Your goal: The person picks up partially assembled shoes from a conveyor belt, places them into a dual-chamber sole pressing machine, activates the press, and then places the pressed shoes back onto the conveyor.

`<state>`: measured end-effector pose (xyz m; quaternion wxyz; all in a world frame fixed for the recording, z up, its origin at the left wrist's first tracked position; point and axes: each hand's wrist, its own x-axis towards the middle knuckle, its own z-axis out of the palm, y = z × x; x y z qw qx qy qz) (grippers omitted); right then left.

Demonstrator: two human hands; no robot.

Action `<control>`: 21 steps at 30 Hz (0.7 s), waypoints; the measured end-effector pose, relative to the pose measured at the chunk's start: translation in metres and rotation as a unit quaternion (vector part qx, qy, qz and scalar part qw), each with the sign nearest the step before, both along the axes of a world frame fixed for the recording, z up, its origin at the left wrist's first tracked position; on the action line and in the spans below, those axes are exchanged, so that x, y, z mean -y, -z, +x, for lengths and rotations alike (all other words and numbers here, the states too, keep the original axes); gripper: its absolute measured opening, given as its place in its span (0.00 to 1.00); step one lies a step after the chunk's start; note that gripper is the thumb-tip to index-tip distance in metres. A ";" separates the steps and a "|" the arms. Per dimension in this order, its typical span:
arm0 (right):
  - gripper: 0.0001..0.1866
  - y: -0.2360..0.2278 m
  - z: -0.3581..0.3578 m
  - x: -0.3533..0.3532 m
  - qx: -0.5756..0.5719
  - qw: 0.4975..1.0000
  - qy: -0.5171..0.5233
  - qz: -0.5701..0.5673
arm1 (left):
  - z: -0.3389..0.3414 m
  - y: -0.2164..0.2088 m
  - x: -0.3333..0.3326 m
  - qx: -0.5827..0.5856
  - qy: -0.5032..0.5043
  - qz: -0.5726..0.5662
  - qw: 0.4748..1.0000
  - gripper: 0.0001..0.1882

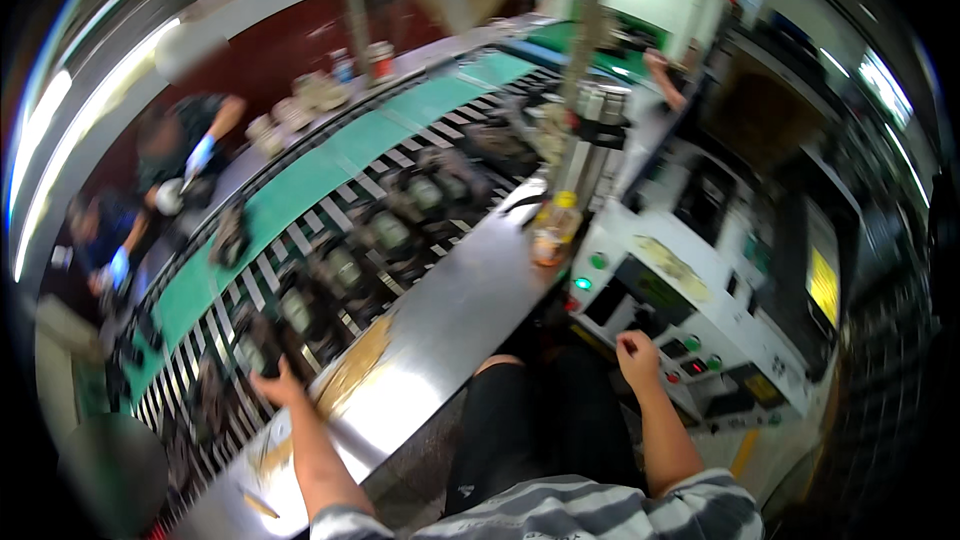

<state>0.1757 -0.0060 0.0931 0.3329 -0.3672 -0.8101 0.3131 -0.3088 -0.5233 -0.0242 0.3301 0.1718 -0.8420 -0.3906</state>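
My left hand [282, 383] reaches over the rack beside the conveyor. Its thumb and fingers close on the near end of a dark shoe [258, 342], though motion blurs the contact. More dark, mottled shoes [345, 270] stand in a row on the slatted rack, to the right of that one. Over by the white machine's control panel [690, 345], my right hand [636, 354] hangs with curled fingers. Nothing shows in it, and it appears apart from the panel.
A shiny metal table [440, 290] runs along the rack. Beyond lies a green conveyor belt [310, 180] carrying a dark shoe [230, 235]. A yellow-capped bottle [555, 230] stands at the table's far end. Two people work at far left; another person's arm [665, 80] shows behind the machine.
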 end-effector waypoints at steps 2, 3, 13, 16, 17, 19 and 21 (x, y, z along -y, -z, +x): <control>0.03 -0.015 -0.013 -0.034 -0.072 0.996 0.021 0.049 | 0.000 0.027 0.021 -0.035 -0.015 -0.080 0.996 0.46; 0.03 -0.020 -0.018 -0.057 -0.094 0.992 0.050 0.060 | 0.014 0.017 0.015 0.032 -0.021 -0.080 0.996 0.46; 0.11 -0.066 -0.020 -0.407 -0.032 0.927 0.347 0.136 | 0.080 0.017 -0.055 0.161 -0.021 -0.340 0.926 0.31; 0.19 -0.090 -0.035 -0.448 0.141 0.891 0.428 0.058 | 0.109 0.001 -0.068 0.150 -0.013 -0.337 0.930 0.28; 0.22 -0.077 -0.029 -0.476 0.158 0.878 0.450 0.033 | 0.111 0.002 -0.075 0.169 -0.010 -0.330 0.929 0.28; 0.23 -0.062 -0.020 -0.506 0.196 0.860 0.469 0.051 | 0.122 -0.020 -0.103 0.205 0.001 -0.320 0.925 0.27; 0.21 -0.055 -0.028 -0.513 0.194 0.861 0.469 0.040 | 0.139 -0.049 -0.124 0.240 0.001 -0.313 0.919 0.28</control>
